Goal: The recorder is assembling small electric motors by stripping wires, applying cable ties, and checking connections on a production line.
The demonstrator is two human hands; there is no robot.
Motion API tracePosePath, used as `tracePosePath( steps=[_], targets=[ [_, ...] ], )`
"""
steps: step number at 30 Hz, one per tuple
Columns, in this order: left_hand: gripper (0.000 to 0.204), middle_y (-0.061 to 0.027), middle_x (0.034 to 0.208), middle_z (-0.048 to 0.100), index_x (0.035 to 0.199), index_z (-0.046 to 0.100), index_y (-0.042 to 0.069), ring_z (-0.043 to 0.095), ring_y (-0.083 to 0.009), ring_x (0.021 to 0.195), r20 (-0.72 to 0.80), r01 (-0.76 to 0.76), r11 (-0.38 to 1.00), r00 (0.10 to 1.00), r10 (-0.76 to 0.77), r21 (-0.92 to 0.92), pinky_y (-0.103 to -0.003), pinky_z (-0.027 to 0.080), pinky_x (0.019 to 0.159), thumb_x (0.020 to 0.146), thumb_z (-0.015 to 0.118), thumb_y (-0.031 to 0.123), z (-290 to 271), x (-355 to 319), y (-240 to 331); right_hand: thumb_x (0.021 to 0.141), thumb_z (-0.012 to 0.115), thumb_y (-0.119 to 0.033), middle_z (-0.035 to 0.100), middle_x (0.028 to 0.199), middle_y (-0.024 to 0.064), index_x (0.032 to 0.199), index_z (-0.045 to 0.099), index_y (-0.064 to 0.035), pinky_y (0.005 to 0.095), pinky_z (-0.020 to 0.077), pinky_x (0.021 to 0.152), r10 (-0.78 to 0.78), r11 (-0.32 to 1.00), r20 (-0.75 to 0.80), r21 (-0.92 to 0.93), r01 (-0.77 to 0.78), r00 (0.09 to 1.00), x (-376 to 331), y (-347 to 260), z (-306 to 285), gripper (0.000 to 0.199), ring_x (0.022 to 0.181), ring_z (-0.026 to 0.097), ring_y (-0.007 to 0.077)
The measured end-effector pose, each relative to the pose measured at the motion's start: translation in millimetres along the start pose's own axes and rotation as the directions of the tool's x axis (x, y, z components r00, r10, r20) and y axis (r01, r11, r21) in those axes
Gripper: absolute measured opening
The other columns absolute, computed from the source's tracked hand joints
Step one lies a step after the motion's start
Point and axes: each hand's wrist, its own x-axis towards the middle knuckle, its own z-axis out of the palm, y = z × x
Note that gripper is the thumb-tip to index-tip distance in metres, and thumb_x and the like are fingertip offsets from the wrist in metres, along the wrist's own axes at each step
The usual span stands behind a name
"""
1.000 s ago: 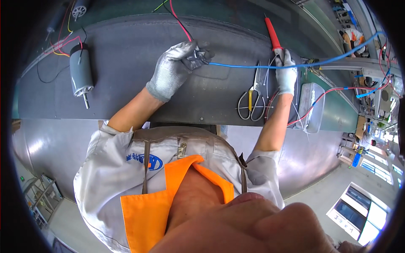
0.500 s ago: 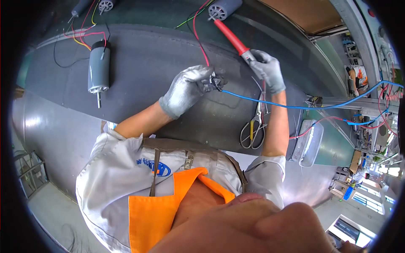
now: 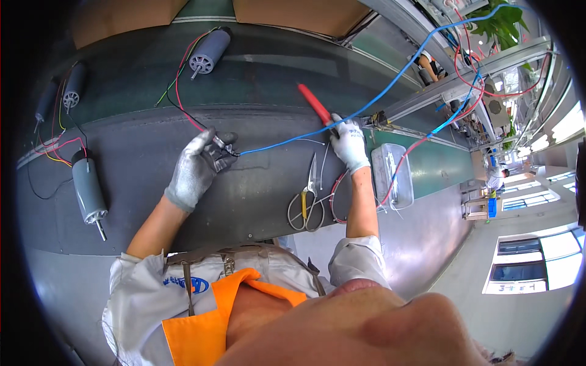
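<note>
My left hand (image 3: 194, 168), in a grey-coated glove, pinches a small dark metal clip (image 3: 227, 148) at the end of a blue cable (image 3: 274, 147). Thin red and black wires (image 3: 189, 117) run from these fingers to a grey cylindrical motor (image 3: 210, 52) lying on the far green surface. Farther right, my gloved right hand (image 3: 350, 145) is closed around the near end of a tapered red tool (image 3: 314, 105), whose tip points away to the far left. The blue cable crosses by that hand. Its fingertips are partly hidden.
Scissors (image 3: 308, 201) with a yellow patch lie on the dark bench (image 3: 268, 189), beside a looped red wire (image 3: 334, 195). A clear plastic tray (image 3: 392, 177) stands right of my right forearm. Another motor (image 3: 89, 186) with wires lies at left; more motors (image 3: 74, 85) sit behind it.
The whole view has shifted. My right hand has drawn the red tool away from the far motor's shaft, to the right. My left hand keeps its pinch on the clip.
</note>
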Motion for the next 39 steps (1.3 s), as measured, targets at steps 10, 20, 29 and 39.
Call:
tracePosePath(
  steps=[10, 20, 29, 39],
  targets=[
    [0.021, -0.0051, 0.080, 0.062, 0.090, 0.061, 0.006, 0.056, -0.0140, 0.069, 0.407, -0.398, -0.116, 0.806, 0.430, 0.910, -0.031, 0.044, 0.066, 0.104, 0.054, 0.019, -51, 29, 114, 0.104, 0.048, -0.025, 0.060, 0.079, 0.0008, 0.123, 0.063, 0.0046, 0.0209, 0.0418, 0.054, -0.430, 0.394, -0.119, 0.867, 0.304, 0.895, -38, -135, -33, 0.039, 0.057, 0.041, 0.0072],
    [0.079, -0.0209, 0.117, 0.067, 0.136, 0.052, -0.003, 0.067, -0.0326, 0.106, -0.156, 0.326, -0.149, 0.744, 0.650, 0.933, -0.040, 0.053, 0.090, 0.089, 0.069, 0.059, -153, -178, 207, 0.100, 0.063, -0.014, 0.070, 0.120, 0.0111, 0.138, 0.057, 0.0045, 0.0279, 0.0528, 0.085, -0.146, 0.588, 0.275, 0.797, -0.140, 0.950, -81, -110, 4, 0.043, 0.091, 0.065, 0.0128],
    [0.103, -0.0279, 0.128, 0.060, 0.147, 0.039, 0.001, 0.063, -0.0400, 0.114, -0.224, 0.308, -0.099, 0.845, 0.486, 0.946, -0.042, 0.052, 0.096, 0.069, 0.084, 0.051, -87, -135, 106, 0.095, 0.066, -0.017, 0.069, 0.121, 0.0208, 0.127, 0.063, 0.0005, 0.0377, 0.0519, 0.095, -0.416, 0.529, 0.097, 0.834, 0.154, 0.904, -78, -212, 15, 0.037, 0.111, 0.068, 0.0345],
    [0.083, -0.0264, 0.123, 0.056, 0.144, 0.043, 0.006, 0.060, -0.0410, 0.112, 0.177, -0.170, -0.371, 0.984, -0.014, 0.913, -0.048, 0.052, 0.092, 0.078, 0.079, 0.041, 21, -92, 17, 0.095, 0.066, -0.020, 0.068, 0.082, 0.0203, 0.103, 0.067, 0.0000, 0.0416, 0.0517, 0.066, -0.038, 0.695, 0.389, 0.672, -0.256, 0.920, -121, -195, -3, 0.022, 0.071, 0.068, 0.0372]
  ],
)
